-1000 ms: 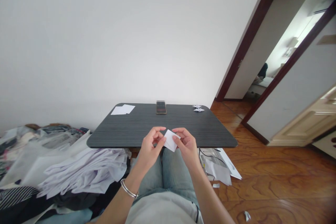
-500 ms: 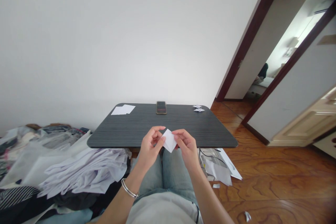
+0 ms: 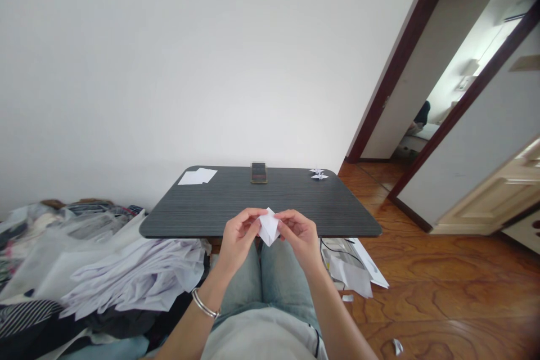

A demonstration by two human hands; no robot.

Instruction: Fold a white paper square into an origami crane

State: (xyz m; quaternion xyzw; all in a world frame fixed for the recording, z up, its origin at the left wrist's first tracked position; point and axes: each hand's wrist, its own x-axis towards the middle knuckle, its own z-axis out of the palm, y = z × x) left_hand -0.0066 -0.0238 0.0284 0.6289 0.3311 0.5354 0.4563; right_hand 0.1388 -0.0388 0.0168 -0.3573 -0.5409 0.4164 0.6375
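Between my two hands is a small folded piece of white paper (image 3: 269,228), diamond-shaped with crease lines, held over the near edge of the dark table (image 3: 202,208). My left hand (image 3: 241,233) pinches its left corner between thumb and fingers. On the other side, my right hand (image 3: 298,232) grips the right corner the same way, thumb on the near face. The fingertips behind the paper are partly hidden.
White paper sheets (image 3: 196,176) lie at the table's far left. A phone on a stand (image 3: 259,172) is at the back middle, and folded paper cranes (image 3: 319,176) sit far right. Piled clothes (image 3: 139,275) fill the floor at left; papers (image 3: 350,275) lie below right.
The left fingers have closed in on the paper's left corner. The paper has shifted slightly left, and a fold with creases now shows on its near face.
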